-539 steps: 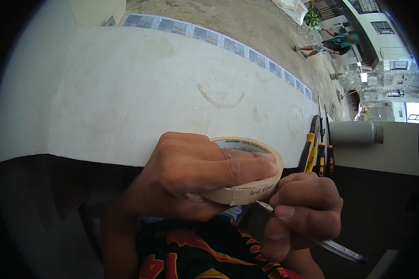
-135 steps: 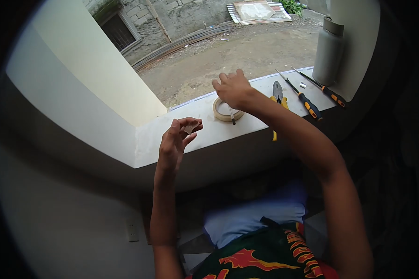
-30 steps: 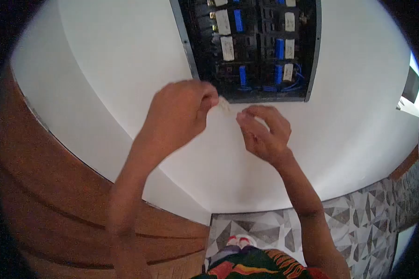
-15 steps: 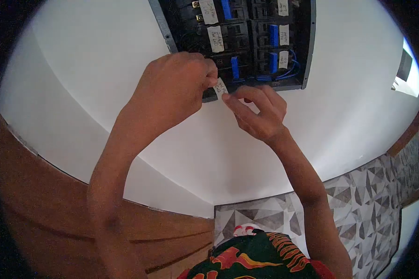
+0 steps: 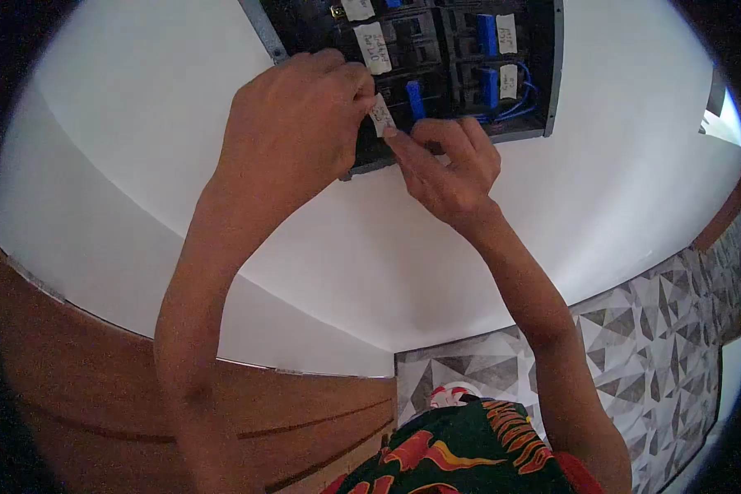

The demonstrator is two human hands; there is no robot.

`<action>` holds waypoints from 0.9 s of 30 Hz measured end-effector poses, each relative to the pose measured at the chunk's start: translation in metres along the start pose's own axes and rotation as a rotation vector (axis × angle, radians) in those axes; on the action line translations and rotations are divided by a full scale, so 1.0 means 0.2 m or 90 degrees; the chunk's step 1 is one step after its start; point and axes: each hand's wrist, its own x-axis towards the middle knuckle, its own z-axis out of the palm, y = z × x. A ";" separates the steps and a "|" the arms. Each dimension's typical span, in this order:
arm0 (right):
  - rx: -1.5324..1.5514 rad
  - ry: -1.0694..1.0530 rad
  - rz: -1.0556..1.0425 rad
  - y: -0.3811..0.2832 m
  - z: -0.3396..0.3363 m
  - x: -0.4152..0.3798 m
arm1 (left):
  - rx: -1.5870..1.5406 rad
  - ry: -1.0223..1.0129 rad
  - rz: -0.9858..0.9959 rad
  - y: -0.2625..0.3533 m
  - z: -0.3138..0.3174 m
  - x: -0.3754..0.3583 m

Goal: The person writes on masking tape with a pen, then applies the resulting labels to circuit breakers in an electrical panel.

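Observation:
A small white paper label with handwriting is stretched between my two hands, over the lower left of an open electrical panel. My left hand pinches its upper end, the knuckles covering part of the panel's left side. At the lower end, my right hand has thumb and finger closed on the label's corner. Just right of the label is a blue breaker handle in the dark panel. Another handwritten label is stuck above my left fingers.
On the panel's right side are more blue handles, white labels and looped blue wires. White wall surrounds the box. Below lie a brown wooden surface and a floor with grey triangle patterns.
Both hands have moved up and slightly left with the label, which now lies over the panel's inside instead of across its lower edge. The camera view has shifted a little too.

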 end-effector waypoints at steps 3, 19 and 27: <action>0.008 -0.005 0.037 0.01 0.00 -0.02 | 0.028 0.025 0.001 0.00 0.03 0.01; 0.046 0.051 0.093 -0.01 0.06 -0.03 | 0.094 0.093 0.066 0.00 0.03 0.05; 0.043 0.029 0.120 -0.02 0.05 -0.02 | 0.106 0.068 0.089 0.00 0.02 0.08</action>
